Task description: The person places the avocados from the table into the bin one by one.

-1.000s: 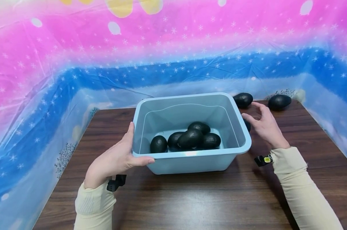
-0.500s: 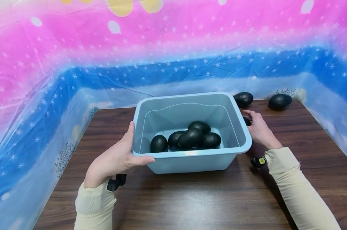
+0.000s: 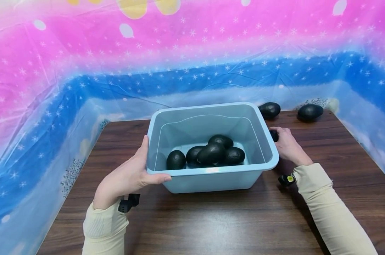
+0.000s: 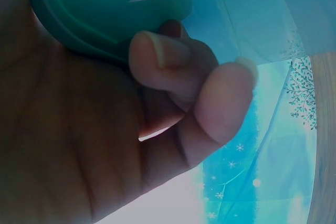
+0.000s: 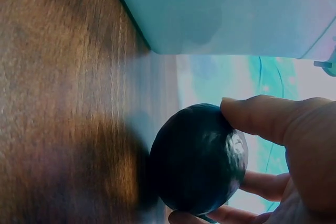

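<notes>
Avocados (image 3: 213, 153): five in tub (image 3: 211, 182), three outside

Between the left hand (image 3: 125, 175) and right hand (image 3: 289, 147), the tub (image 3: 211, 182) is pale grey-blue; the avocado (image 5: 194, 161) in the right hand is blackish. Both sleeves (image 3: 104, 230) are cream, the table (image 3: 211, 219) beneath the hands brown wood-grain, the backdrop (image 3: 192, 46) beyond them pink and blue, white-snowflaked.

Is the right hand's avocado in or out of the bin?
Out: the right hand holds the avocado beside the bin, close to the table.
</notes>
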